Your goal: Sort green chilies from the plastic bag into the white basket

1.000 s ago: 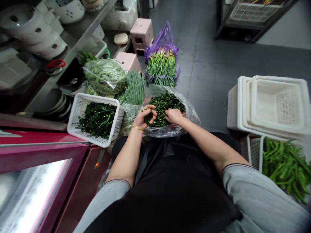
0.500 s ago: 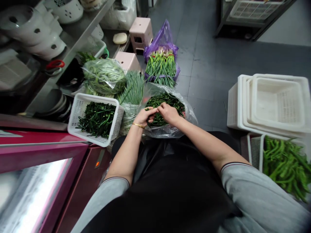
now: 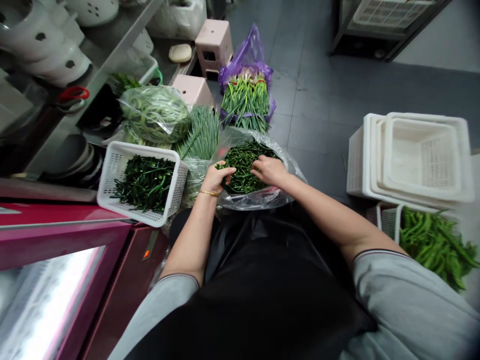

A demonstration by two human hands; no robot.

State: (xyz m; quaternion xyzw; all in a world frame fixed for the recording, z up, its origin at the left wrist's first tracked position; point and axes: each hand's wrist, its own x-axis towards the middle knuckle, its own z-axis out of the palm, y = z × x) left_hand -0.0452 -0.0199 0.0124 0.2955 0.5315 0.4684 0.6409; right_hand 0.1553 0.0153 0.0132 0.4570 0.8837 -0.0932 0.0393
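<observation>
A clear plastic bag [image 3: 258, 200] stands open in front of my lap, full of thin dark green chili peppers [image 3: 243, 162]. At the bag's left side, my left hand [image 3: 219, 176] is closed round a few green chili peppers, whose ends show by the thumb. My right hand [image 3: 269, 170] is over the right part of the heap, its bent fingers pinching at the chilies; its fingertips are partly hidden. To the left, a white perforated basket [image 3: 177, 185] holds more dark green chilies [image 3: 144, 182].
Beyond the bag lies a purple bag [image 3: 249, 52] of garlic chives or scallions [image 3: 245, 102]. Bagged greens [image 3: 155, 112] and pink stools [image 3: 213, 42] are at left. Stacked white baskets [image 3: 423, 155] and light green peppers [image 3: 435, 240] stand at right. A red-framed fridge [image 3: 116, 240] is near my left arm.
My hands were together over the bag; now they are apart. The right hand has moved right and down to the chilies, while the left stays at the bag's left side.
</observation>
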